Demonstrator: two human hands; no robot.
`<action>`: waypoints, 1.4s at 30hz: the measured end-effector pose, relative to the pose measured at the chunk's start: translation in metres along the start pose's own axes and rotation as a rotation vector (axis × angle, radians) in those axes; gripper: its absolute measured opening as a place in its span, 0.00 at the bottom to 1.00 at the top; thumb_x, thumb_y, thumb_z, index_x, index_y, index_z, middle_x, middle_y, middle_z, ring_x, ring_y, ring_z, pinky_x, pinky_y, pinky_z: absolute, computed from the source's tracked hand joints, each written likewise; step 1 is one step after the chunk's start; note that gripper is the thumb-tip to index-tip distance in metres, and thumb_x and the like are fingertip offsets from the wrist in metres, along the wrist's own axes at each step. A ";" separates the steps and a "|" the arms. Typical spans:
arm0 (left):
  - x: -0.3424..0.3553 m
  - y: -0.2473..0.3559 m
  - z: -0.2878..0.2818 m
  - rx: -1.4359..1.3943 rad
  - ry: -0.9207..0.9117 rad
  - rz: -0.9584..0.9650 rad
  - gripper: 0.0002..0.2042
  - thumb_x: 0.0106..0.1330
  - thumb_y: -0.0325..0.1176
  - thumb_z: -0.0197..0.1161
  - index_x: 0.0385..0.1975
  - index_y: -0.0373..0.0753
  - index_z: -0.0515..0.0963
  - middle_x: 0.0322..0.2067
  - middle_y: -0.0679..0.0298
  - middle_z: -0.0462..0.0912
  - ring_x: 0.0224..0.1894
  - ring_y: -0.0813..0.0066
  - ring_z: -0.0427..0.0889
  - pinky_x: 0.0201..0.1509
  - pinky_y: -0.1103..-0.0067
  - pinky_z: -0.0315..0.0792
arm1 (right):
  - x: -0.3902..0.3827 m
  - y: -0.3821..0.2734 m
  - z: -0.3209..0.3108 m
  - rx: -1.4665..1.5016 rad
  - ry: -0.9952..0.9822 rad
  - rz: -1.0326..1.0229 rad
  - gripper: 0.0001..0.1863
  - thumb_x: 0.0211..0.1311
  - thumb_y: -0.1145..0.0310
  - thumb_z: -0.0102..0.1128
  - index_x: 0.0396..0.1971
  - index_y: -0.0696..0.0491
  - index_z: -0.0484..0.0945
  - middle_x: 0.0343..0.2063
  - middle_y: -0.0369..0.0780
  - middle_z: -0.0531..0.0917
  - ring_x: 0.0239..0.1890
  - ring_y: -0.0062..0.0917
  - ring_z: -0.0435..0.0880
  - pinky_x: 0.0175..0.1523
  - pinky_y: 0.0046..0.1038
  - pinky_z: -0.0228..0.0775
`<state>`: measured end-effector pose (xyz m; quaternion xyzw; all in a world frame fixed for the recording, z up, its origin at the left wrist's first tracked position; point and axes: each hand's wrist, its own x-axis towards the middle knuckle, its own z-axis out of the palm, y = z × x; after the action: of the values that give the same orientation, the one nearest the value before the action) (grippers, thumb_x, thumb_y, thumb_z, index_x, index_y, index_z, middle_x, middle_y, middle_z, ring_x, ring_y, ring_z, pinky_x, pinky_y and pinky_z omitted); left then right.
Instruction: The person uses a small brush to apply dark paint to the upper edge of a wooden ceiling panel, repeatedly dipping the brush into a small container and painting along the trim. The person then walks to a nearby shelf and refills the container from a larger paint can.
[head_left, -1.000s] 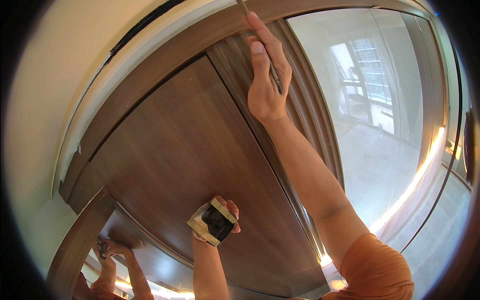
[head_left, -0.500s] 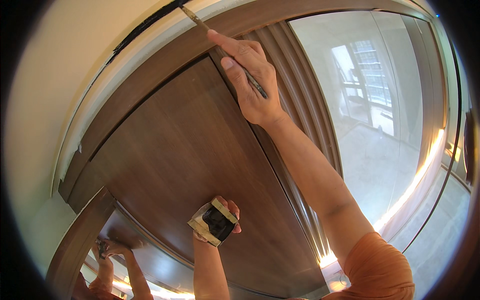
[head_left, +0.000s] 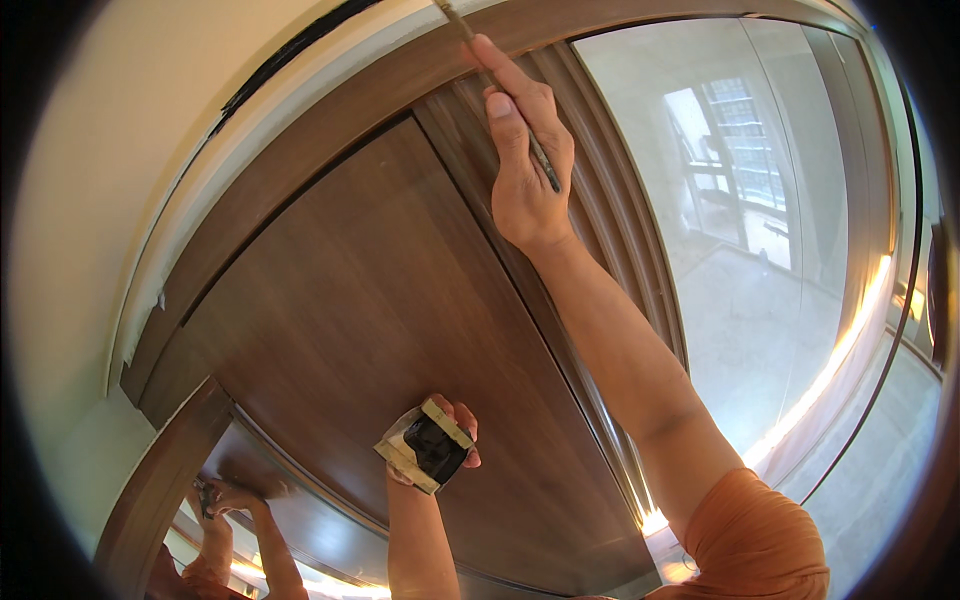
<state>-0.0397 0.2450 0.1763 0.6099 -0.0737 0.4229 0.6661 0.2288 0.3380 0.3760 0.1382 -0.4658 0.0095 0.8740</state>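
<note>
Dark wood door [head_left: 380,300] fills the background. Your right hand [head_left: 525,170] pinches a thin brush [head_left: 500,95], tip up at the frame [head_left: 330,105]. Your left hand [head_left: 445,445], lower down, grips a small pot [head_left: 425,445].

We count two hands of our own: one right hand [head_left: 525,165] raised high, one left hand [head_left: 450,440] lower down. We see one thin brush [head_left: 500,85], pinched in the right hand, and one small square container [head_left: 428,447] of dark liquid, cupped in the left hand. We count one dark wooden door panel [head_left: 360,320], one brown door frame [head_left: 330,110] arching over it, and one strip of pale masking tape [head_left: 200,190] along the frame's outer edge. One glass pane [head_left: 760,240] stands to the right. In the lower left corner we count one other arm [head_left: 265,530], whether reflected or another person's we cannot tell.
</note>
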 end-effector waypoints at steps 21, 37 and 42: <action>-0.005 0.001 -0.007 0.016 0.009 -0.005 0.32 0.62 0.42 0.74 0.57 0.23 0.70 0.53 0.43 0.72 0.59 0.43 0.74 0.51 0.48 0.85 | 0.002 0.002 -0.002 -0.075 -0.155 -0.057 0.20 0.79 0.65 0.49 0.65 0.54 0.77 0.59 0.36 0.84 0.53 0.25 0.72 0.63 0.29 0.64; -0.005 0.002 -0.003 -0.054 0.010 -0.041 0.33 0.66 0.47 0.70 0.57 0.22 0.69 0.52 0.37 0.70 0.60 0.40 0.74 0.53 0.49 0.84 | 0.005 0.004 0.002 0.115 0.215 0.049 0.21 0.79 0.66 0.52 0.66 0.58 0.75 0.54 0.38 0.84 0.49 0.24 0.71 0.60 0.27 0.65; -0.003 -0.001 -0.003 -0.040 -0.002 -0.007 0.33 0.65 0.46 0.71 0.57 0.22 0.69 0.51 0.38 0.71 0.59 0.40 0.74 0.52 0.50 0.85 | 0.005 0.006 0.002 0.035 0.159 -0.026 0.21 0.78 0.66 0.53 0.66 0.58 0.75 0.50 0.38 0.85 0.47 0.25 0.72 0.59 0.27 0.66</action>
<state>-0.0423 0.2465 0.1729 0.5971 -0.0807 0.4184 0.6797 0.2290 0.3423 0.3826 0.1581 -0.3930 0.0174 0.9057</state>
